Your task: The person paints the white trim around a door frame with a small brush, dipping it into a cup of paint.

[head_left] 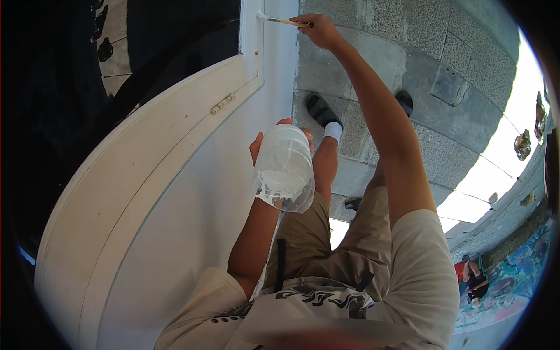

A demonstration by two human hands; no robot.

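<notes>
My right hand [322,31] reaches far forward, its fingers closed round the wooden handle of a slim paintbrush [286,21]. White bristles at the brush's tip touch the white frame edge [252,29] beside a dark glass pane. Lower down, in front of my body, my left hand [256,148] is wrapped round a clear plastic container [286,154], which looks like a cut-off bottle. White paint [284,182] lies inside it and streaks its ragged rim. Part of my left palm is hidden behind the container.
A cream window frame [157,125] with a metal hinge [221,104] curves along the left, around dark glass [175,35]. A white wall [175,233] runs below it. My sandalled foot [321,109] stands on grey paving [373,64]. Another person [475,281] sits far right.
</notes>
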